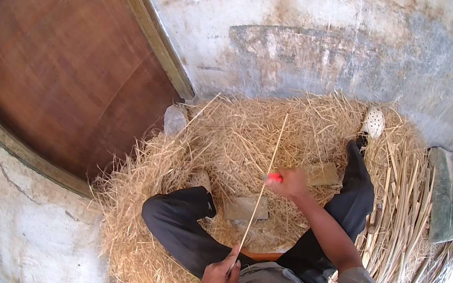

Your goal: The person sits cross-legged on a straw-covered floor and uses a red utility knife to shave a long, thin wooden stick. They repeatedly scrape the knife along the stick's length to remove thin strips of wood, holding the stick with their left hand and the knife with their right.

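Observation:
A long, thin pale stick (264, 190) rises from my lap and leans slightly right toward its far tip. My left hand (218, 281) is closed round its near end. Beside the middle of the stick, my right hand (293, 185) grips a small red-handled tool (274, 178). Motion blurs this hand, and the tool's working end cannot be made out. Thin, light shavings (234, 134) lie heaped under and around both hands. Between my legs sits a flat, brick-like block (244, 208), dusted with bits.
To my right lies a bundle of long pale stalks (398, 214), with a greenish stone slab (443, 195) beyond it. Another block (322, 174) rests by my right leg. A clear plastic bag (174, 120) is near the brown door (72, 54). A stained wall (327, 50) stands ahead.

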### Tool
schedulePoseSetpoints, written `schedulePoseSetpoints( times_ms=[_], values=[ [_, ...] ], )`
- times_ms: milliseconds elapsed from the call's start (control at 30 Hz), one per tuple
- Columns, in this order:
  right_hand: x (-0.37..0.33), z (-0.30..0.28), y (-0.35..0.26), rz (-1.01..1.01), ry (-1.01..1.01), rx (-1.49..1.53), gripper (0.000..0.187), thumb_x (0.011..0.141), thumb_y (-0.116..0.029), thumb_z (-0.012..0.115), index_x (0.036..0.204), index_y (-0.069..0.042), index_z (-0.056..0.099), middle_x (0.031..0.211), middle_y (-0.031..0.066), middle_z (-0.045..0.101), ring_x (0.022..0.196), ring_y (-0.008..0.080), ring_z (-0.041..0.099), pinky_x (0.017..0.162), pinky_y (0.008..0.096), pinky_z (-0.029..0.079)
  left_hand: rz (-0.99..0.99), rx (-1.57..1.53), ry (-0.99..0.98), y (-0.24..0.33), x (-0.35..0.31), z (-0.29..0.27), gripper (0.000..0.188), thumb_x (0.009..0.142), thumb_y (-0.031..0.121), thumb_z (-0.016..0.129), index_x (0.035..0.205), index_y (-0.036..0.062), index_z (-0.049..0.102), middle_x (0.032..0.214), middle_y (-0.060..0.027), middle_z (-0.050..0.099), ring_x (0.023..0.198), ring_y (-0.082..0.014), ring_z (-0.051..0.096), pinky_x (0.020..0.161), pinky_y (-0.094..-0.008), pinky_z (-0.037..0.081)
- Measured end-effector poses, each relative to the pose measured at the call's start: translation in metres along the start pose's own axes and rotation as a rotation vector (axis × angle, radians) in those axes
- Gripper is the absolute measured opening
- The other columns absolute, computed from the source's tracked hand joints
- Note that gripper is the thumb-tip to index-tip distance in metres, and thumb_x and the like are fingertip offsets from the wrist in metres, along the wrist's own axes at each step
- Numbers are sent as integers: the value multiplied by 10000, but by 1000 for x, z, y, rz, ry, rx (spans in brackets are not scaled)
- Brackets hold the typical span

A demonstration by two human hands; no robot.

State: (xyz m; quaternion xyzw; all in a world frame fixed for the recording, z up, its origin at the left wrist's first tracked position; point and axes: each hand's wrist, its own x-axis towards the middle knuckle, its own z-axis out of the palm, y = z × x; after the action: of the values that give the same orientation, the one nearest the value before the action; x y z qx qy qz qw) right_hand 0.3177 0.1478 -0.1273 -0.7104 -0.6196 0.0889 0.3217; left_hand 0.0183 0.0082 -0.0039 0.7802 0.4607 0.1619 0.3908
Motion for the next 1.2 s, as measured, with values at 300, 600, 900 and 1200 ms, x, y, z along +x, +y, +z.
schedulePoseSetpoints(
  times_ms=[300,600,900,1200],
  values=[
    [64,-24,93,556,280,93,794,879,-694,399,646,37,602,596,216,554,587,355,568,609,478,432,-12,-67,-164,-2,-36,-2,514,891,50,564,1390,37,441,839,-192,670,598,-199,645,583,-280,499],
    [28,-15,36,268,-1,206,796,848,-741,415,651,7,605,565,145,540,525,273,504,546,432,419,-304,-946,-116,-35,0,-4,474,1013,137,437,1468,79,318,569,27,391,432,-50,350,406,-190,322],
    [-29,-44,-73,-51,-177,79,690,790,-720,525,790,-55,709,664,182,642,633,352,646,606,443,504,-300,-1156,-174,-8,52,-6,462,1021,168,433,1462,75,330,586,35,343,482,-56,339,445,-197,316],
    [-27,-35,-47,-61,-46,96,655,750,-718,578,736,-77,711,575,132,613,527,314,624,530,411,495,-326,-1098,-204,2,40,-3,426,1020,141,421,1435,62,364,591,44,325,475,-51,315,467,-196,302]
  ],
)
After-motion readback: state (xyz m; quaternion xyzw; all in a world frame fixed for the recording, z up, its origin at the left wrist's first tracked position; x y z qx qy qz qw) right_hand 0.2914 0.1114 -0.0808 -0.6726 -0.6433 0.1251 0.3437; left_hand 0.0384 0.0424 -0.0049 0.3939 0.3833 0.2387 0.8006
